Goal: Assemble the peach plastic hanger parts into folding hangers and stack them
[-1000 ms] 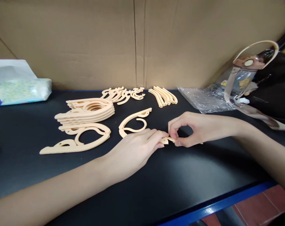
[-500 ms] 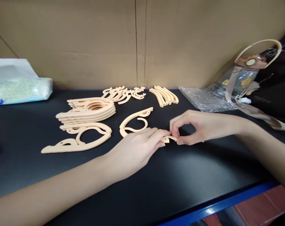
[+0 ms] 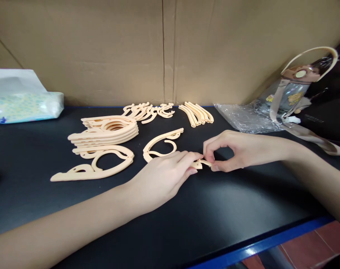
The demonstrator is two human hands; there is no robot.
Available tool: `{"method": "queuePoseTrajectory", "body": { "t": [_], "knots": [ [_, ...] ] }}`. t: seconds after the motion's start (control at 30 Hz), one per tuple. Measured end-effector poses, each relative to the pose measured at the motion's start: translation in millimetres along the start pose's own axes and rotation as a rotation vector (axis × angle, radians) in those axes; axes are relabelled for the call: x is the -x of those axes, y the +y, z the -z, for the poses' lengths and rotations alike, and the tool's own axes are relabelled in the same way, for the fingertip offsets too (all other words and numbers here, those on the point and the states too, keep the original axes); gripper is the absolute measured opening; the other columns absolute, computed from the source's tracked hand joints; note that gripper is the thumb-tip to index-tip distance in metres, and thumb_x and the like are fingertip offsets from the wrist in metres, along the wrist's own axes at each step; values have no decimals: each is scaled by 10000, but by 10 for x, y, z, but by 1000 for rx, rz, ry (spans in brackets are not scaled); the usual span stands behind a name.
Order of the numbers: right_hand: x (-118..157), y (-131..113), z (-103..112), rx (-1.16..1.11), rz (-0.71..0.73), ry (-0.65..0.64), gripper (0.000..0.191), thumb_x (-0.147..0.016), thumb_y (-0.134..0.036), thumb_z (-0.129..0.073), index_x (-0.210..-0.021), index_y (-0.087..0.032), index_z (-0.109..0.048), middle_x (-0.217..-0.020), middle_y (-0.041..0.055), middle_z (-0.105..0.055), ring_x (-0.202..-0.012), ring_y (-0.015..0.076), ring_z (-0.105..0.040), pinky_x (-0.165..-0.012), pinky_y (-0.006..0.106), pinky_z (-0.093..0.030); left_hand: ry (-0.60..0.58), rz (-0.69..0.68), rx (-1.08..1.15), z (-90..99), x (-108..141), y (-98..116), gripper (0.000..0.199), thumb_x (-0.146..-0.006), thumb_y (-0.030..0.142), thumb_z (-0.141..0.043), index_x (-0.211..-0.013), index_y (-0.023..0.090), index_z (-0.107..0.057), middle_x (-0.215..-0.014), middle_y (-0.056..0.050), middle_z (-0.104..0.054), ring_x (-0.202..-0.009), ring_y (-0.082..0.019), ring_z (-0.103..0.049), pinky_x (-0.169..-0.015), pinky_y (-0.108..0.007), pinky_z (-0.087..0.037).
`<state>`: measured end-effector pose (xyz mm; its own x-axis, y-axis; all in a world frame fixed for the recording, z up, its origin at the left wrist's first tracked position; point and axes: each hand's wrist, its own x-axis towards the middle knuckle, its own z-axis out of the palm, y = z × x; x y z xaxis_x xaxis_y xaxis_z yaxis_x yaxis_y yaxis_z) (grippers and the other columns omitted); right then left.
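Note:
My left hand (image 3: pixel 164 179) is closed on a cream plastic hanger (image 3: pixel 158 144), covering its near arm. The hanger's hook and far arm show beyond my knuckles. My right hand (image 3: pixel 224 151) pinches a small curved cream piece (image 3: pixel 205 162) between thumb and fingertips, at the end of the hanger's near arm. Whether the two parts are joined cannot be made out. Left of my hands lies a folded cream hanger (image 3: pixel 102 173), just in front of a stack of similar hangers (image 3: pixel 108 138).
Loose hook pieces (image 3: pixel 149 112) and a bundle of curved arm pieces (image 3: pixel 196 114) lie at the back of the black table (image 3: pixel 214 224). A tissue pack (image 3: pixel 26 106) is far left. Clear plastic wrap (image 3: pixel 242 117), a bottle (image 3: pixel 293 93) and a black bag (image 3: pixel 324 108) stand right.

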<state>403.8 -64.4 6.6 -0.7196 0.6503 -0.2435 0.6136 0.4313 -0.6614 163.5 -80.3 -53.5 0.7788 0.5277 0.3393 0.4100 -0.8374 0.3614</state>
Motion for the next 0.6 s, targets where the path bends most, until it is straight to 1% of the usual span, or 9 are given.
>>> {"method": "queuePoseTrajectory", "body": {
  "t": [0.1, 0.23, 0.4, 0.5, 0.6],
  "knots": [
    [4, -3, 0, -3, 8, 4, 99, -848, -265, -633, -813, -188, -685, -816, -17, -697, -738, 136, -620, -724, 280, -480, 0, 3, 3, -2, -3, 7, 236, -1047, 205, -400, -1240, 194, -535, -1134, -64, -709, -971, -195, -701, -825, -320, -565],
    [6, 22, -8, -29, -24, -29, 101, -848, -276, -630, -839, -190, -682, -842, -14, -697, -675, 126, -597, -630, 268, -468, -11, 3, -9, -4, -7, 10, 228, -1053, 216, -382, -1211, 201, -545, -1099, -62, -711, -926, -198, -703, -773, -316, -554],
    [-13, 20, -22, 3, 45, -27, 89, -856, -259, -642, -832, -178, -672, -835, -13, -689, -746, 133, -608, -726, 278, -469, -37, 9, -35, -5, -1, 8, 197, -1053, 213, -386, -1141, 210, -562, -1031, -44, -710, -865, -202, -701, -693, -298, -518],
    [-21, 6, -25, 13, 55, -40, 74, -859, -236, -638, -832, -174, -669, -836, -14, -682, -742, 128, -600, -711, 268, -458, -56, 17, -50, -7, 2, 13, 174, -1046, 202, -405, -1119, 200, -564, -991, -43, -712, -832, -209, -699, -650, -291, -492],
    [-23, 7, -24, 13, 73, -51, 85, -873, -244, -638, -832, -173, -658, -837, -14, -677, -750, 127, -605, -709, 263, -454, -69, 20, -56, -7, 3, 17, 152, -1031, 167, -431, -1109, 199, -557, -971, -33, -711, -813, -200, -693, -639, -282, -474]
  ]
}}
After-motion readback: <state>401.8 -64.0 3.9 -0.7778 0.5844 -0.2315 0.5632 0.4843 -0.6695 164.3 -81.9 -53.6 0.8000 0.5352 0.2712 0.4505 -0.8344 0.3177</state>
